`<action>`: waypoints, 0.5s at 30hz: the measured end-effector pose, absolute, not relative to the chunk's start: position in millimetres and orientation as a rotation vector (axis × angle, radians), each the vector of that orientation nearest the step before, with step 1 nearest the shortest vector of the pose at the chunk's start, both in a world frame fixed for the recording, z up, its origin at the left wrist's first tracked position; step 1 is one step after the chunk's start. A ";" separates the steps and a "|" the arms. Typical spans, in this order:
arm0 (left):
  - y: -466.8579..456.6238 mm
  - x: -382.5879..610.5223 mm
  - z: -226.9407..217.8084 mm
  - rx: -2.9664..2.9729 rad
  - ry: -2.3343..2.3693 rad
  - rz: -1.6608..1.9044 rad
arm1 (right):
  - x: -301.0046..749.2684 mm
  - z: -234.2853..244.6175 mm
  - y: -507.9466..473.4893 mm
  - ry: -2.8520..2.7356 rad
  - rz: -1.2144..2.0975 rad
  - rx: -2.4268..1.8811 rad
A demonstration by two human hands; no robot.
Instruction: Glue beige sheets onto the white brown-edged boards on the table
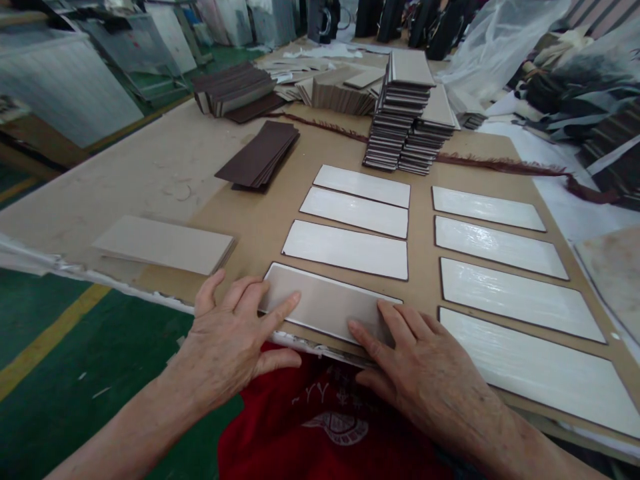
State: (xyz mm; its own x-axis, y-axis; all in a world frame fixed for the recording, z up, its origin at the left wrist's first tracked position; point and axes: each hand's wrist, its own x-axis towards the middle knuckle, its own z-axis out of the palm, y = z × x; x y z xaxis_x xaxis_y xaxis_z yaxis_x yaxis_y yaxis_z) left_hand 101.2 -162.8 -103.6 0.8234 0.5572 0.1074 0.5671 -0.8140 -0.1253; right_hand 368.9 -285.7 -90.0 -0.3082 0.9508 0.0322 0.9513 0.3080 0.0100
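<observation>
1. The left hand (pixel 235 337) is spread wide, its index finger laid across the left end of a flat beige rectangular board (pixel 323 303); its thumb stands away, off the board, and it grips nothing.
2. The right hand (pixel 415 357) is loosely open, fingertips resting on the board's right end, thumb apart below; it too presses without grasping.
3. The beige board lies between the hands at the table's near edge, on a dark-edged rectangle whose white rim shows along the far side.
4. Just beyond are three glossy white rectangular panels with dark edges (pixel 345 250) in a column; to the right, four similar glossy panels (pixel 520 297) form another.
5. These lie on a brown sheet covering (pixel 421 260). Left of the left hand sits a low pile of plain beige boards (pixel 163 243).
6. Farther out are dark brown rectangular sheets (pixel 260 155), tall stacks of dark-edged boards (pixel 400 110) and a frayed dark red strip (pixel 325 124).
7. Below the hands is a red cloth garment with white print (pixel 320 407); left of it, green floor (pixel 165 427).
</observation>
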 end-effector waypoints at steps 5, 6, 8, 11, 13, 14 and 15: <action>-162.6 96.1 -110.7 -2.844 -0.962 -0.102 | 377.8 -96.0 -294.8 -2.499 -0.016 -1.845; -162.2 95.4 -111.6 -2.836 -0.963 -0.103 | 381.3 -96.0 -298.1 -2.490 -0.024 -1.852; -161.3 94.5 -113.0 -2.830 -0.954 -0.118 | 390.6 -93.7 -305.2 -2.468 -0.043 -1.864; -160.0 93.8 -115.7 -2.826 -0.935 -0.161 | 407.3 -85.7 -312.8 -2.416 -0.065 -1.862; -158.6 93.1 -118.1 -2.829 -0.926 -0.182 | 415.6 -81.4 -313.5 -2.368 -0.082 -1.843; -157.7 92.7 -119.3 -2.836 -0.920 -0.199 | 417.7 -80.9 -312.7 -2.356 -0.079 -1.831; -156.5 92.4 -120.4 -2.849 -0.916 -0.221 | 418.4 -81.8 -311.3 -2.357 -0.066 -1.815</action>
State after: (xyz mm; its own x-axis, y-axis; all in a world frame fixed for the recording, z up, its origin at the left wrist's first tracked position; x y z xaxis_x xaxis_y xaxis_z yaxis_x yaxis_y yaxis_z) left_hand 92.4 -156.5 -120.4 0.8038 0.5664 0.1819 0.5870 -0.8047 -0.0881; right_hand 418.4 -311.3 -81.8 -0.2475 0.9559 0.1580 0.9633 0.2603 -0.0659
